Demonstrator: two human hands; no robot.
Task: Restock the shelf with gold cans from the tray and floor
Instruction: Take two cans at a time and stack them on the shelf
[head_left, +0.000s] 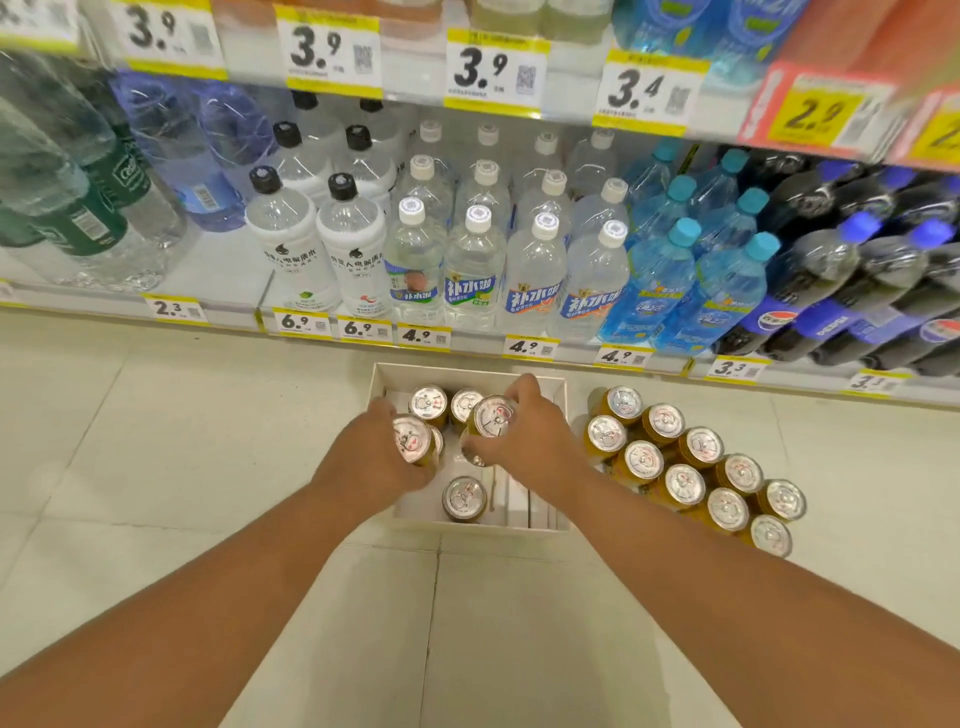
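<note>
A white tray (470, 373) sits on the floor before the bottom shelf. Several gold cans with silver tops stand in it, one alone near its front edge (464, 498). My left hand (370, 457) grips a gold can (411, 439) over the tray's left side. My right hand (530, 434) grips another gold can (493, 415) over the tray's middle. Both held cans sit higher than the ones around them. A cluster of several gold cans (691, 465) stands on the floor to the right of the tray.
The bottom shelf (218, 278) holds water bottles, blue drink bottles (675, 291) and dark cola bottles (852, 291); yellow price tags (297, 322) line its edge. An open stretch of shelf lies at the left. Pale floor tiles (182, 441) surround the tray.
</note>
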